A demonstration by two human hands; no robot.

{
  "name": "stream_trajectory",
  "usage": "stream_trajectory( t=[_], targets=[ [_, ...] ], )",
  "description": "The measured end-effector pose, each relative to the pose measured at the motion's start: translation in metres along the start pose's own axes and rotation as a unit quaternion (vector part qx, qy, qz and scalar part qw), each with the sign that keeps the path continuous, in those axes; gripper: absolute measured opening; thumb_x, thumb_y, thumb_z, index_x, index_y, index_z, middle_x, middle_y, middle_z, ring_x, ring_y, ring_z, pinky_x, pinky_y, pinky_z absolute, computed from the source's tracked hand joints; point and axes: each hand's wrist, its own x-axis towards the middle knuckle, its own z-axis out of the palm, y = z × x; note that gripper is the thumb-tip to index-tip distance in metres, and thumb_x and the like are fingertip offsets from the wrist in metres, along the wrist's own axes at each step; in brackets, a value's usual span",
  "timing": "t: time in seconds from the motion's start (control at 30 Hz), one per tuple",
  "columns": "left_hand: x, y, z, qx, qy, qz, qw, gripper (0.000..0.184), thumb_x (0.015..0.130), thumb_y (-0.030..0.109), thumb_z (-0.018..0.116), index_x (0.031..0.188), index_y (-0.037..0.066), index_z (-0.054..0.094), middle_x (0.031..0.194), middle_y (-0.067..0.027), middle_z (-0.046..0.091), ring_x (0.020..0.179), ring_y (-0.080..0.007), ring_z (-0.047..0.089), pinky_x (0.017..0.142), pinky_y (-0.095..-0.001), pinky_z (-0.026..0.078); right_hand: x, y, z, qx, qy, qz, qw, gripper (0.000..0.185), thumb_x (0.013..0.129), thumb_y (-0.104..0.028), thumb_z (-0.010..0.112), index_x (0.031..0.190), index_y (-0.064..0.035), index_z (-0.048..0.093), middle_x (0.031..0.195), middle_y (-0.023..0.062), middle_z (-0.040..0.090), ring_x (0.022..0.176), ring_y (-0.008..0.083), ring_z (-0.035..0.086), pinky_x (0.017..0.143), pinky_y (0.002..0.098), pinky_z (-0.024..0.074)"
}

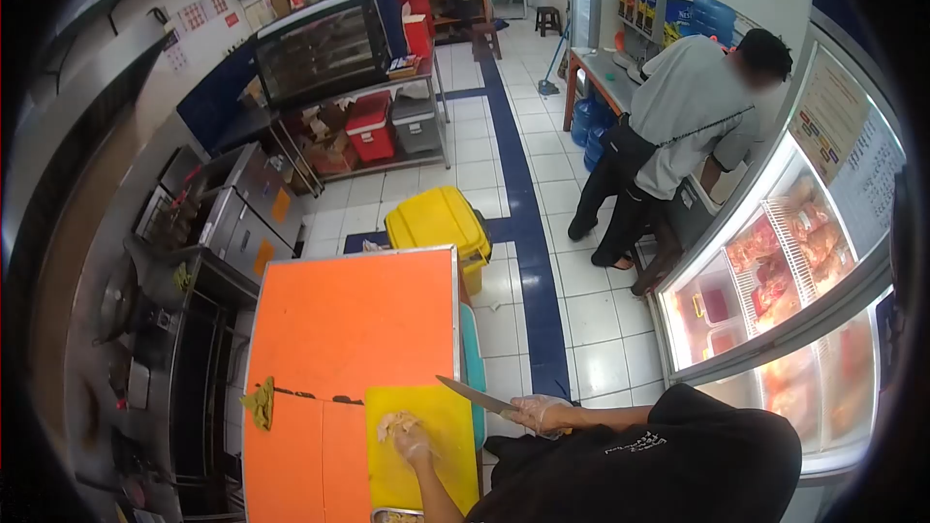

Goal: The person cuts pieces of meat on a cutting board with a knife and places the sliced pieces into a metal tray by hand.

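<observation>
My right hand [542,414], in a clear plastic glove, is closed around the handle of a kitchen knife [475,394]. The blade points left, raised beside the yellow cutting board [449,470]. On the board, my gloved left hand [414,443] grips a pile of pale meat pieces [395,422], its fingers curled over the near side. Part of the pile is hidden under that hand. A metal tray [397,515] with small pale pieces shows at the bottom edge, near my left forearm.
The board lies on an orange-topped table [358,315], with a crumpled green cloth [260,404] on its left. Beyond stands a yellow lidded bin [436,223]. At right, a person in grey [678,107] bends beside a lit display fridge [775,271]. Stoves [126,305] line the left.
</observation>
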Motion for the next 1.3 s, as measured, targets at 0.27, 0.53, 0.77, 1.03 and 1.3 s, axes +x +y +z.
stream_trajectory(
  t=[0.27, 0.53, 0.77, 1.03, 1.3],
  targets=[
    [-0.038, 0.014, 0.006, -0.406, 0.097, -0.248, 0.874, 0.026, 0.101, 0.006, 0.06, 0.126, 0.002, 0.063, 0.107, -0.0133, 0.07, 0.089, -0.0259, 0.069, 0.075, -0.0399, 0.061, 0.002, 0.121, -0.032, -0.15, 0.081, -0.119, 0.978, 0.042, 0.114, -0.037, 0.042, 0.14, -0.01, 0.061, 0.123, 0.0186, 0.064, 0.122, 0.0407, 0.066, 0.103, 0.0476, 0.054],
    [-0.056, 0.007, 0.024, -0.378, 0.188, -0.239, 0.875, 0.028, 0.1, 0.003, 0.059, 0.128, 0.003, 0.062, 0.107, -0.0161, 0.07, 0.09, -0.0304, 0.07, 0.076, -0.0455, 0.064, -0.146, 0.214, -0.093, 0.067, 0.171, 0.25, 0.951, 0.051, 0.109, -0.053, 0.048, 0.127, -0.0109, 0.071, 0.127, 0.0252, 0.071, 0.124, 0.0442, 0.067, 0.106, 0.0525, 0.0526],
    [-0.05, -0.048, 0.027, -0.213, 0.026, -0.053, 0.975, 0.013, 0.099, 0.017, 0.063, 0.106, 0.007, 0.069, 0.096, -0.01, 0.07, 0.085, -0.0254, 0.068, 0.073, -0.0363, 0.058, -0.244, 0.397, 0.061, 0.083, 0.191, 0.388, 0.898, 0.041, 0.101, -0.039, 0.06, 0.118, -0.0061, 0.078, 0.127, 0.0213, 0.076, 0.124, 0.0392, 0.071, 0.107, 0.049, 0.0557],
    [-0.056, -0.05, 0.057, -0.486, 0.012, -0.301, 0.82, 0.038, 0.108, 0.04, 0.045, 0.117, 0.011, 0.068, 0.102, -0.0111, 0.069, 0.093, -0.0257, 0.064, 0.085, -0.0372, 0.052, -0.338, 0.367, 0.092, 0.199, 0.186, 0.529, 0.804, 0.043, 0.102, -0.047, 0.063, 0.12, -0.0116, 0.081, 0.127, 0.0165, 0.078, 0.124, 0.037, 0.072, 0.106, 0.0477, 0.0566],
    [-0.056, -0.027, 0.084, -0.396, 0.036, -0.287, 0.872, 0.025, 0.106, 0.033, 0.053, 0.106, 0.012, 0.066, 0.093, -0.0068, 0.064, 0.082, -0.0215, 0.059, 0.076, -0.0342, 0.048, -0.33, 0.302, 0.04, 0.214, 0.193, 0.527, 0.8, 0.055, 0.105, -0.057, 0.058, 0.122, -0.0096, 0.079, 0.134, 0.0178, 0.074, 0.129, 0.0386, 0.068, 0.109, 0.0488, 0.054]
  ],
)
